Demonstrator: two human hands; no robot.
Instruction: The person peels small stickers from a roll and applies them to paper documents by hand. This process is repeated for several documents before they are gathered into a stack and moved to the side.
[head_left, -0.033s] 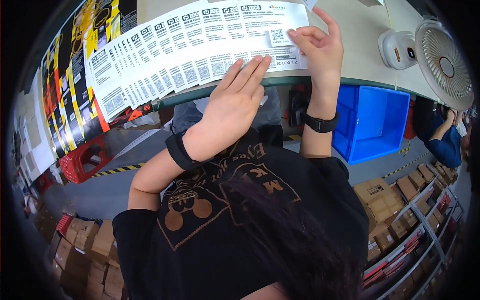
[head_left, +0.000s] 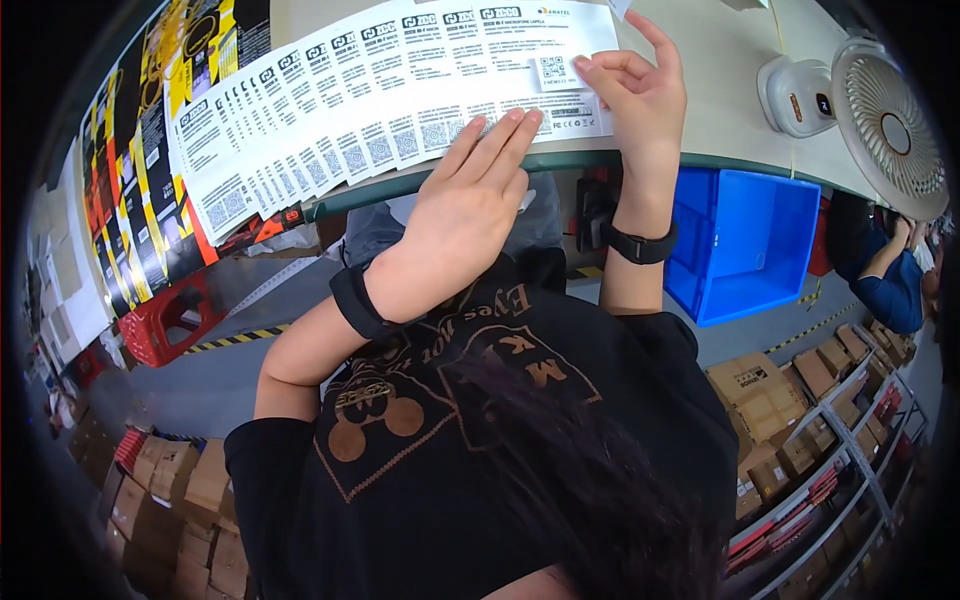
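Observation:
Printed white sheets [head_left: 300,130] lie fanned out in an overlapping row along the table's edge. My left hand [head_left: 465,210] rests flat on their lower margin, its fingers stretched out together near the rightmost sheet. On that rightmost sheet [head_left: 510,65], a small white sticker with a square code [head_left: 556,72] sits at the right side. The thumb and forefinger of my right hand [head_left: 640,100] pinch the sticker's right edge, while other fingers are raised. Whether the whole sticker touches the sheet cannot be seen. By the raised fingertips shows the corner of another white slip [head_left: 618,8].
Black, yellow and red printed packaging sheets [head_left: 150,140] lie left of the white ones. A white fan [head_left: 890,130] stands at the right on the table. Below the edge is a blue crate [head_left: 750,245]; a red stool [head_left: 170,325] stands lower left. Another person [head_left: 890,280] is far right.

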